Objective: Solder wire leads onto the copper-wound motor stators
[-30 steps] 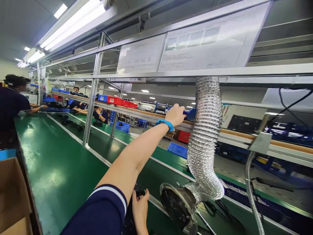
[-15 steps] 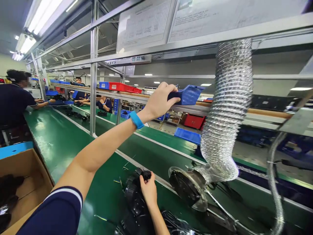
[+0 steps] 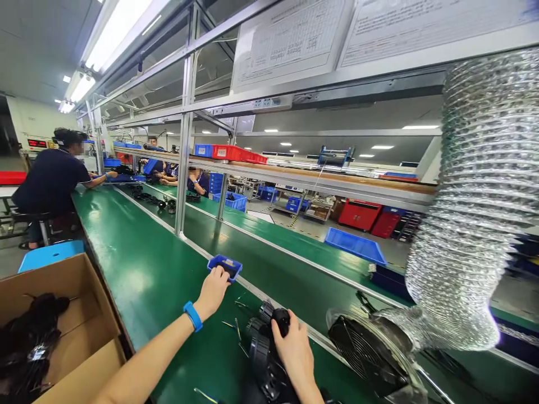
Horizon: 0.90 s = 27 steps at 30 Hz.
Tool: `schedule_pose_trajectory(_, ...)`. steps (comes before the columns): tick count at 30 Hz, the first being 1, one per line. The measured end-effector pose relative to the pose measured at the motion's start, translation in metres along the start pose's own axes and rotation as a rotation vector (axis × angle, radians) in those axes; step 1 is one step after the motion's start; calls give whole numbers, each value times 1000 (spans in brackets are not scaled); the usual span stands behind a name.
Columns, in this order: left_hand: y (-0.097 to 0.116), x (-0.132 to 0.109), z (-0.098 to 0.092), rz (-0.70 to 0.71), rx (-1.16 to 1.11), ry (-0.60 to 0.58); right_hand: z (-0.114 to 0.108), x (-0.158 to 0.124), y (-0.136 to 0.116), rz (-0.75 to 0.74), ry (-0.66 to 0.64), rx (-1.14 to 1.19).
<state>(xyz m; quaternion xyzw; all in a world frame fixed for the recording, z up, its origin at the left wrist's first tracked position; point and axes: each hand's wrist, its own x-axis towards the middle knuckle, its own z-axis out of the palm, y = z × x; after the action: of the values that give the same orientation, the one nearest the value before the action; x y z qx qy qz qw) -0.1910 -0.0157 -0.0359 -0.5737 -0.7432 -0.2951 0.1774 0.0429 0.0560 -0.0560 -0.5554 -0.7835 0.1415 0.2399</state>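
Observation:
Stretched forward over the green bench, my left hand [image 3: 213, 290] grips the near edge of a small blue bin [image 3: 236, 270]. The bin is at the bench's pale divider strip, and dark contents show inside. My right hand [image 3: 296, 345] is closed around a round black plastic part [image 3: 281, 320], with the fingers curled over its side. Beside and below that hand lies a pile of similar black ribbed parts [image 3: 259, 349] with thin coloured wire ends. My right forearm hides some of the pile.
A fume hood [image 3: 370, 350] on a silver flexible duct [image 3: 467, 224] stands at the right. An open cardboard box [image 3: 90, 297] with black cables is at lower left. A metal post [image 3: 183, 168] and shelf cross the bench. A co-worker [image 3: 54, 174] sits at far left.
My left hand has brought the blue bin down from the shelf to the bench. My right hand stays by the black parts. The view has turned left.

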Motion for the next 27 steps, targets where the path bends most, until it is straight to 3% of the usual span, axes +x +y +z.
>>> schedule_pose_trajectory(3, -21, -8, 19, 6, 89, -55, 6, 4, 6, -87, 101, -147)
schedule_pose_trajectory(7, -33, -9, 27, -19, 144, -151, 5, 15, 12, -213, 163, -270)
schedule_pose_trajectory(11, -31, -12, 25, 32, 107, -213, -9, 36, 6, -286, 3, -351)
schedule_pose_trajectory(14, -26, -4, 18, 33, 48, -182, -14, 51, -3, -240, -104, -348)
schedule_pose_trajectory(17, -25, 19, 14, -79, 57, -222, -9, 57, -8, -183, -62, -244)
schedule_pose_trajectory(22, -41, 53, 31, -228, 93, -340, 1, 60, -3, -59, -126, -31)
schedule_pose_trajectory(27, -51, 58, 42, -236, 95, -359, -2, 63, 4, 13, -151, 95)
